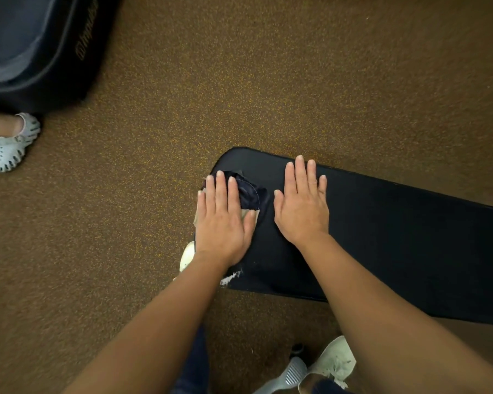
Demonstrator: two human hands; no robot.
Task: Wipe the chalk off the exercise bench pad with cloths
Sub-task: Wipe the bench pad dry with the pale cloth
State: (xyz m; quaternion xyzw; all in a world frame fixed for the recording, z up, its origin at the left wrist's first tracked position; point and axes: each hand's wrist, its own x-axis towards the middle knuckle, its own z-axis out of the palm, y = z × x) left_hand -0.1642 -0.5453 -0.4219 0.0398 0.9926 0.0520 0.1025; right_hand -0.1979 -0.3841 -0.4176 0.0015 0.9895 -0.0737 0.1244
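Two shoes: pale trainers are sitting nearest the camera, one (336, 362) at the bottom edge beside a grey ribbed metal piece (292, 372), the other (187, 255) peeking out by the pad's left edge.
Chalk smear (231, 278): a ragged white patch is clinging to the pad's near-left corner, right beside the left wrist.
Left hand (224, 223): it's lying flat, fingers straight and close together, pressing down on the cloth at the pad's left end.
Right hand (302, 206): it's resting flat on bare pad just right of the cloth, fingers straight, holding nothing.
Cloth (248, 191): crumpled dark navy fabric with a stitched seam is bunching out from under the left fingers, and a beige bit is showing by the thumb.
Bench pad (396, 237): long, navy-black and round-cornered, it's running from mid-frame off the right edge, looking dark and even away from that corner smear.
Floor (268, 81): brown carpet flecked with orange is spreading all around.
White clog (7, 149): a foot is standing in it at far left.
Dark machine (40, 46): it's looming top left, gold lettering too blurred to read.
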